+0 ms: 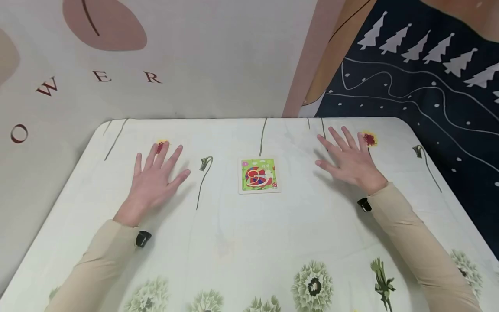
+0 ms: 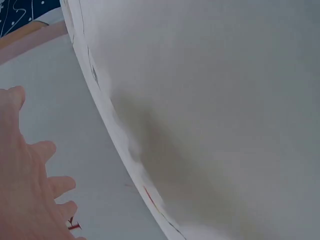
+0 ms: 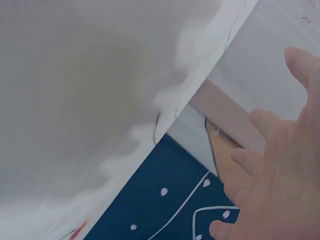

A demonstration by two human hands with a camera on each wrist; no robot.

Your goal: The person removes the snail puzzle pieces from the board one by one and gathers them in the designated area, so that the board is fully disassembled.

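Note:
A small square picture puzzle (image 1: 259, 174) with a colourful snail on a green ground lies flat near the middle of the table. To its left, my left hand (image 1: 153, 177) is held with fingers spread and holds nothing. On the other side my right hand (image 1: 352, 164) is spread likewise, with nothing in it. Both hands cast shadows on the cloth and stay apart from the puzzle. The wrist views show the left hand (image 2: 30, 170) and the right hand (image 3: 280, 165) with fingers extended; the puzzle is in neither of them.
A white cloth with printed flowers covers the table (image 1: 249, 242). Behind its far edge hangs a pale curtain (image 1: 218, 65) with printed letters. At the right is a dark blue cloth (image 1: 409, 91) with white trees. Small black bands show at both cuffs.

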